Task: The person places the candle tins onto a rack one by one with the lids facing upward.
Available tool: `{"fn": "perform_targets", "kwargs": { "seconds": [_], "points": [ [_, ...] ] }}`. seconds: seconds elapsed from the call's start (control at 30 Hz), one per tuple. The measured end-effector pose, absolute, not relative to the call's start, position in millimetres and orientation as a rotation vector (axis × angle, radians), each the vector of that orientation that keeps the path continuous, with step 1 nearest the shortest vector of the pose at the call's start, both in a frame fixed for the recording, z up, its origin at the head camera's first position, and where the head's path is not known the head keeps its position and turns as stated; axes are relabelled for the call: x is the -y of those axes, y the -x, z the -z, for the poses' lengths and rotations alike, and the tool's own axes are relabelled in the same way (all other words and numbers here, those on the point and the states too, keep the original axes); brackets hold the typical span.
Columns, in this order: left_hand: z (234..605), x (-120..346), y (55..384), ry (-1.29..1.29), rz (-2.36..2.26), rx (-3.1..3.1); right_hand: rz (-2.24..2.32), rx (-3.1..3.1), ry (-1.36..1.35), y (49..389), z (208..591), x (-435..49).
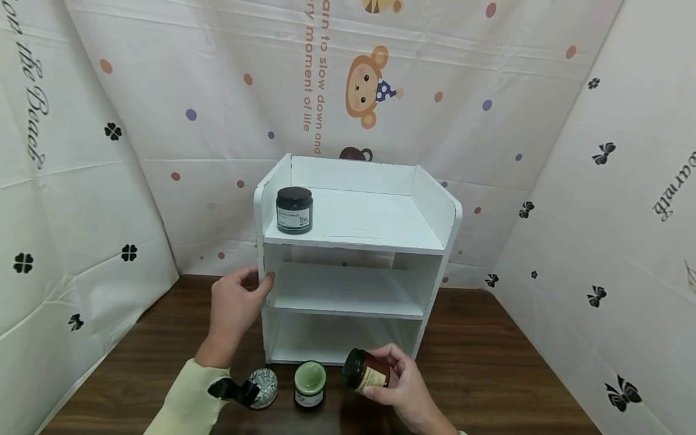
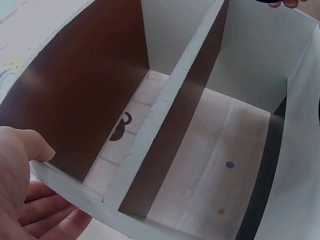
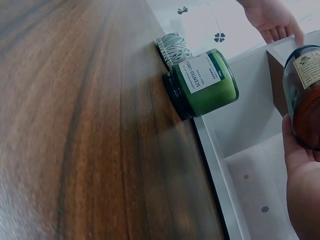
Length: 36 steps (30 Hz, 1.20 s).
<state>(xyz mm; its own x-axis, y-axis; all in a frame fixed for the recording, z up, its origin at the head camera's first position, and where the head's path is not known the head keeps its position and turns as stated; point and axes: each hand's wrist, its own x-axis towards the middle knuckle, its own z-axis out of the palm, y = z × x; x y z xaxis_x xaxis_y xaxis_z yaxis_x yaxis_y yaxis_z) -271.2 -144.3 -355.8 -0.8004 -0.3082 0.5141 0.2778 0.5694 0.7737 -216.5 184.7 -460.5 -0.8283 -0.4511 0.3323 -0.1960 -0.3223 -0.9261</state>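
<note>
As left fingers (image 2: pixel 52 207) grip the white shelf (image 1: pixel 348 290), right fingers (image 1: pixel 396 355) curl round a tilted, dark-capped amber jar (image 1: pixel 367 370) with a yellowish label (image 1: pixel 373 378).

Jar I held (image 1: pixel 380 371) was reddish brown, dark lid (image 1: pixel 353 367), creamy label (image 1: pixel 372 379). Green jar (image 3: pixel 217 95) was, well, green with a white sticker (image 3: pixel 200 73), and the tin (image 1: pixel 267 388) had this leafy dark-and-pale print. Shelf (image 1: pixel 348 290) was white, table (image 1: pixel 489 356) streaky brown, my sleeve (image 1: pixel 187 396) pale yellow.
</note>
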Motion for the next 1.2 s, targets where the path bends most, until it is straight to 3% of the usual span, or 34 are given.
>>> {"fn": "perform_targets", "kwargs": {
  "seconds": [0.4,1.2],
  "points": [
    [356.6,144.6,272.2,-0.019,1.227,2.175,2.222,-1.775,0.766,218.9,460.0,-184.7],
    [356.5,144.4,271.5,-0.008,1.224,2.167,2.284,-1.773,0.872,216.2,458.4,-183.3]
  ]
}}
